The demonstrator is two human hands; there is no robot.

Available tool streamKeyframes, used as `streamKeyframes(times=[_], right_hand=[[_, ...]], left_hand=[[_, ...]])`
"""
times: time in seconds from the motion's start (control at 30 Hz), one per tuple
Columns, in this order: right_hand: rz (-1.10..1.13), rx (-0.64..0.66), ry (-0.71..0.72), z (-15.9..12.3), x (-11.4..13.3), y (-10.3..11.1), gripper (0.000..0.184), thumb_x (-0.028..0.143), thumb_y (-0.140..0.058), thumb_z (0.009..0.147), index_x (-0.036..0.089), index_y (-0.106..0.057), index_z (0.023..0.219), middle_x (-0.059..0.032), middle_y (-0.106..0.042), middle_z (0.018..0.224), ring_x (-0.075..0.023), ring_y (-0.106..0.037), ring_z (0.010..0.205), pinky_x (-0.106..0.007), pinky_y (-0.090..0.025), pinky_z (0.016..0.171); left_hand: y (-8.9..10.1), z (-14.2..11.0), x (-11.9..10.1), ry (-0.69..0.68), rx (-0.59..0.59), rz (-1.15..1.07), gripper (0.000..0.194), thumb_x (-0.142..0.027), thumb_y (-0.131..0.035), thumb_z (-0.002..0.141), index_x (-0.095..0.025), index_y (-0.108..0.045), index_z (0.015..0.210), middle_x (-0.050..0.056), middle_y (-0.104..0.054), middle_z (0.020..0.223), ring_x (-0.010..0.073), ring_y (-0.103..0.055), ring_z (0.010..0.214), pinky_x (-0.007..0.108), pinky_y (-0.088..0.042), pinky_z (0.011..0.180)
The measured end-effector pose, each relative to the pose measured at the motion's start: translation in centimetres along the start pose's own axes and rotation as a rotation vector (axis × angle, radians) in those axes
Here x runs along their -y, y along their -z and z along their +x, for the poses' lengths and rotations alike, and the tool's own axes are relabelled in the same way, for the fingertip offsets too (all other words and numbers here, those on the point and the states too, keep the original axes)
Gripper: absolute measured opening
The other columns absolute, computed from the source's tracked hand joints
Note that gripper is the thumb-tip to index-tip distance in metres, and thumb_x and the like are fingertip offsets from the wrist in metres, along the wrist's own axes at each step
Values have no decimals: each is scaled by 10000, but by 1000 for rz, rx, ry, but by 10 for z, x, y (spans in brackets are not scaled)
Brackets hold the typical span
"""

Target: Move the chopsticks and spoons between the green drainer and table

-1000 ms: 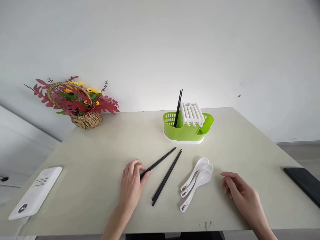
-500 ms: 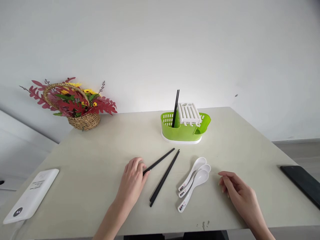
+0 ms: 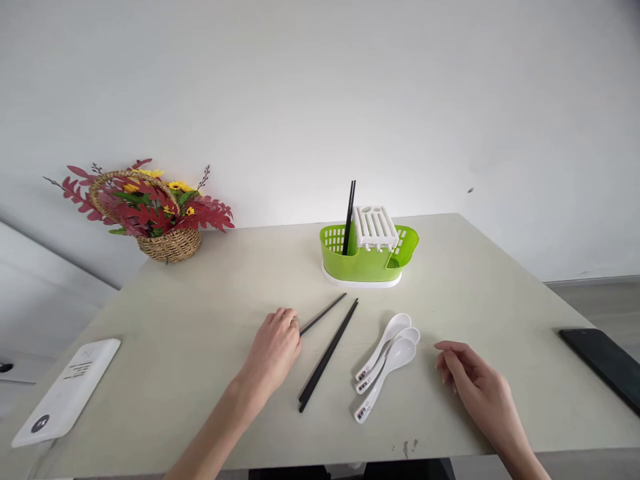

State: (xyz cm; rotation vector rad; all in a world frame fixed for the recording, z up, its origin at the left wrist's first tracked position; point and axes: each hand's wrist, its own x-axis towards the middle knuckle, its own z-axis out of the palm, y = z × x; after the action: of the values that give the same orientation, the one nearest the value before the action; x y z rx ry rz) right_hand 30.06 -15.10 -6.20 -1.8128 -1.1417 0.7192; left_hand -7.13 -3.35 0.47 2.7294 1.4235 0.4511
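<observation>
Holds black chopsticks (image 3: 323,315) in the curled left hand (image 3: 277,341), slanting just left of a second chopstick pair (image 3: 329,355) on the table (image 3: 210,293). Could splay if pinched unevenly, or nudge that pair if swung right. Rests right hand (image 3: 475,381) half-curled, empty, near white soup spoons (image 3: 400,353).
</observation>
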Motion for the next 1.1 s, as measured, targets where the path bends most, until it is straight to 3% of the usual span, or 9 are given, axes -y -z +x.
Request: streamKeyframes(times=[0.2, 0.33, 0.43, 0.57, 0.7, 0.9, 1.1], right_hand=[[-11, 4, -18, 1, 1, 1, 356, 582, -516, 972, 290, -693, 1073, -5, -716, 792, -176, -644, 645, -265, -522, 626], [-17, -3, -11, 0, 3, 1, 362, 587, -516, 969, 287, -698, 1058, -5, -713, 776, -175, -636, 625, -266, -519, 615], [-27, -1, -15, 0, 3, 1, 362, 584, -512, 974, 285, -696, 1063, -9, -709, 775, -178, -638, 633, -266, -518, 613], [-22, 1, -21, 1, 0, 0, 360, 581, -514, 976, 281, -692, 1066, -14, -715, 792, -175, -643, 643, -262, -513, 610], [23, 2, -15, 1, 4, 1, 385, 608, -541, 967, 266, -698, 1050, -20, -706, 784, -174, -634, 636, -261, -514, 594], [246, -8, 50, -13, 45, 2, 337, 566, -600, 993, 243, -697, 997, -21, -671, 755, -169, -596, 646, -268, -521, 622], [361, 370, 127, -41, 99, -18, 345, 536, -560, 1036, 231, -715, 1077, -47, -693, 793, -189, -630, 705, -294, -519, 636]], left_hand=[[2, 5, -1, -4, 18, 64, 314, -188, -499, 973, -248, -673, 718, 101, -735, 999, 301, -684, 975, 467, -558, 849], [12, 3, -6, 95, 108, -15, 228, -197, -558, 935, -263, -699, 769, 41, -764, 903, 264, -725, 829, 413, -579, 750], [26, 0, -14, 186, 173, -217, 179, -286, -603, 944, -294, -738, 828, -6, -790, 960, 220, -748, 778, 339, -582, 683], [44, -2, -27, 260, 231, -552, 204, -403, -648, 948, -294, -776, 832, -2, -790, 1017, 209, -751, 882, 309, -599, 815], [48, -5, -43, 319, 352, -958, 230, -462, -706, 920, -255, -794, 867, 42, -759, 1073, 213, -722, 945, 307, -579, 875], [44, -9, -66, 473, 474, -1339, 343, -525, -799, 848, -182, -790, 843, 53, -671, 1024, 169, -610, 868, 271, -491, 807], [45, -4, -82, 544, 295, -1455, 309, -519, -777, 879, -212, -812, 896, 37, -653, 994, 204, -577, 1004, 282, -428, 937]])
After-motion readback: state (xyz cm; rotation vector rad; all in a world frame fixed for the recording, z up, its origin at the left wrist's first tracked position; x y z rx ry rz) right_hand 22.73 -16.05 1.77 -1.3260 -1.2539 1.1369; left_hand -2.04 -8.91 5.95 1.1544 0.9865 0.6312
